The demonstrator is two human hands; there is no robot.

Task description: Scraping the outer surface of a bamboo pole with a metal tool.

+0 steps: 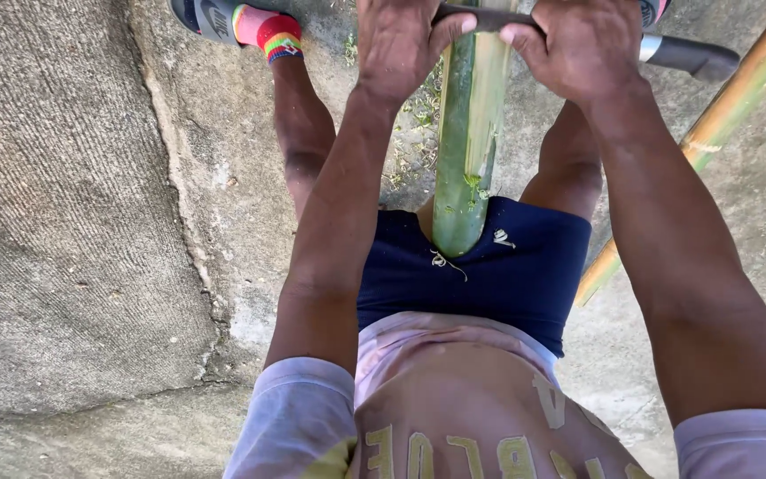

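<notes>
Gripping a knife [684, 53] across green bamboo [469, 133], both hands [401, 44] [582, 49]

Cracked concrete ground [73, 222], seemingly sunlit.

Green bamboo stalk [469, 133] upright between the thighs (partly shaved pale), dark-handled blade [667, 51] lying across its top.

Rough grey concrete ground [73, 222] carries everything here, with a cracked raised seam running from twelve o'clock down toward seven. Small green shavings [414, 115] lie scattered on it near twelve o'clock. A long yellow-green bamboo pole [720, 115] lies across it from one o'clock toward four. A foot in a dark slide sandal with a striped pink sock [241, 25] rests at eleven o'clock.
</notes>
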